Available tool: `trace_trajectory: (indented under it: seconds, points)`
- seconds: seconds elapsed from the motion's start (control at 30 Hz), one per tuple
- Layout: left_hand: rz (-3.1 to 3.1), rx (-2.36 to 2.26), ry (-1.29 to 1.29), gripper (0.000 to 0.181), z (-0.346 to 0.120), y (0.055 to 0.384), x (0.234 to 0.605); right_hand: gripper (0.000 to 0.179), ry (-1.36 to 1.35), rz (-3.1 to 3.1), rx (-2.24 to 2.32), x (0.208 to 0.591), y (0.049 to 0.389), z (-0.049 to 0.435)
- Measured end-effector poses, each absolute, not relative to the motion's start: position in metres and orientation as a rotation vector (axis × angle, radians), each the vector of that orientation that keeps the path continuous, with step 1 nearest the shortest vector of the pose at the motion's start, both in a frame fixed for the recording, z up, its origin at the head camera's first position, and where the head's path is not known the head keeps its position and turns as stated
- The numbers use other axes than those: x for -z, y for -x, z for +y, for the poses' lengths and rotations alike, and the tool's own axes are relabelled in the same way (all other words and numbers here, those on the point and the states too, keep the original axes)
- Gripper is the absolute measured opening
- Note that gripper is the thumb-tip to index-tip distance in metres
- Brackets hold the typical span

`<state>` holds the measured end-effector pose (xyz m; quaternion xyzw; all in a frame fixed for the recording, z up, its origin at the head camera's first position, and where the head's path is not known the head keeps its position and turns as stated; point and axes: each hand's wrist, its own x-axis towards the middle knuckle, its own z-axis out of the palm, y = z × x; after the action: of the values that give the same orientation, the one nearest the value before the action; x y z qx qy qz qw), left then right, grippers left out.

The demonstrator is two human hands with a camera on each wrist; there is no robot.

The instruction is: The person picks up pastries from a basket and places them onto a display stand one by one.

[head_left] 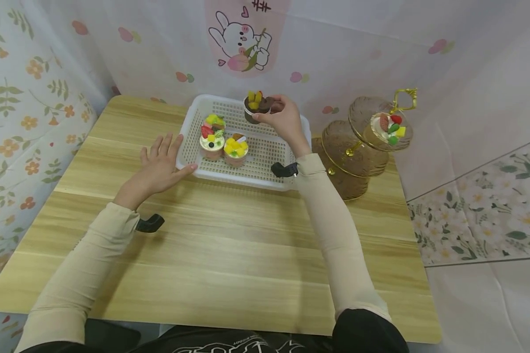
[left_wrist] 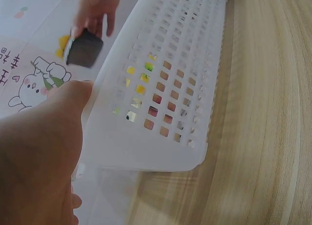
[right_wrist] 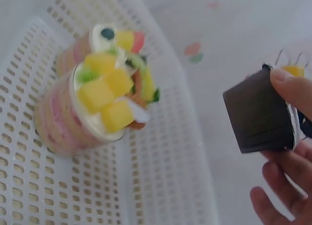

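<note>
My right hand (head_left: 287, 120) pinches a dark brown cupcake (head_left: 255, 104) topped with yellow fruit cubes, raised over the far side of the white basket (head_left: 186, 147). Seen from the right wrist, the dark cup (right_wrist: 258, 113) sits between thumb and fingers. My left hand (head_left: 161, 164) rests against the basket's left end, fingers spread, thumb on the rim. Grouped in the left half of the basket are several fruit-topped cupcakes: one with yellow cubes (head_left: 236, 148), one with strawberry and a dark berry (head_left: 212, 142), and one behind (head_left: 214, 121).
To the right of the basket stands a tiered stand (head_left: 357, 142) with brown clear plates and a gold handle. One fruit-topped cupcake (head_left: 382, 128) sits on its top plate. The wooden table (head_left: 229, 255) meets a printed cloth (head_left: 335, 39) at the back.
</note>
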<state>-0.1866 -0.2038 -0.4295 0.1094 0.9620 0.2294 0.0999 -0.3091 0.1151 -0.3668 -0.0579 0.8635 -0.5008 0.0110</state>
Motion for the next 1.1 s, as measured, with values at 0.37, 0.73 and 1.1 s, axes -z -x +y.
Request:
trace_trajectory:
  seconds: [0.37,0.73,1.1]
  points:
    - [2.839,-0.691,-0.332,0.097,-0.203,0.186,0.428,0.061,0.187,2.801,1.676,0.353,0.265,0.143]
    - [2.830,-0.706,-0.334,0.097,-0.202,0.185,0.429,0.058,0.139,2.884,1.835,0.357,0.214,0.181]
    - [2.823,-0.711,-0.327,0.097,-0.202,0.185,0.428,0.063,-0.083,2.929,1.884,0.367,0.177,0.219]
